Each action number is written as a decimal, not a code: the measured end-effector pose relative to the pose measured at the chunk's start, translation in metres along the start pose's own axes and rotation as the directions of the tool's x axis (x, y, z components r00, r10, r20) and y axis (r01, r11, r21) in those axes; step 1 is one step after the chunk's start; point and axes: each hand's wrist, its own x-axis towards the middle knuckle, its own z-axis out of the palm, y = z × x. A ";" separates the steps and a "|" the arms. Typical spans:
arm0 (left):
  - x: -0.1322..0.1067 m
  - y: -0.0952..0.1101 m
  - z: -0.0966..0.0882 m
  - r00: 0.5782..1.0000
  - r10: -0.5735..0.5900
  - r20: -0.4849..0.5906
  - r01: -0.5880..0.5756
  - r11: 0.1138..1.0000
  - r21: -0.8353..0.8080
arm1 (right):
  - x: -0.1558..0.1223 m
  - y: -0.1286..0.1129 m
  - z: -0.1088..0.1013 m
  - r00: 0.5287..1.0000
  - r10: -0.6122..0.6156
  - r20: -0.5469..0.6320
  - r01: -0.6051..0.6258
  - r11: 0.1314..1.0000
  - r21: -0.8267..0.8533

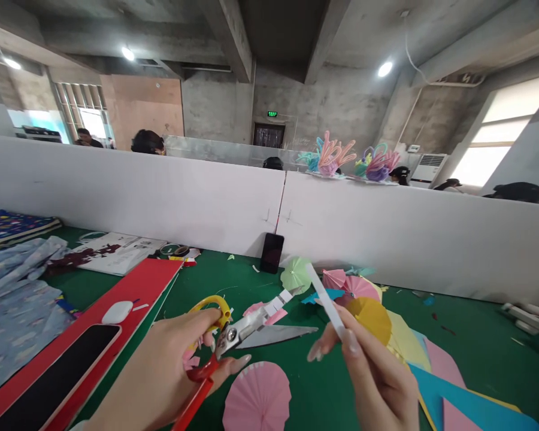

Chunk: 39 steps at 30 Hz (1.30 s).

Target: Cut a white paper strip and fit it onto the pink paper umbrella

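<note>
My left hand has its fingers in the handles of a pair of scissors, one handle yellow and the other red. The blades stand apart, and several small white pieces cling to the upper blade. Between thumb and fingers, my right hand pinches a narrow white strip, held up to the right of the blades. Below the scissors lies a pleated pink paper disc with white bits along its top edge. A green pleated disc and pink pleated discs rest farther back.
A black phone leans on the white partition. Coloured paper sheets lie at the right. On the left are a red board with another phone, and blue cloth. Other people's heads show beyond the partition.
</note>
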 end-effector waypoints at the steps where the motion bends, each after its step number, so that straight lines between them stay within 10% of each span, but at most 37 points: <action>1: 0.000 0.001 0.000 1.000 0.012 0.004 -0.012 1.000 0.012 | -0.001 0.000 0.003 1.000 -0.003 0.004 0.003 1.000 0.021; 39: 0.002 -0.016 0.008 0.951 -0.123 0.283 0.112 0.992 0.056 | -0.002 0.000 0.008 0.999 0.001 0.046 0.003 0.997 -0.080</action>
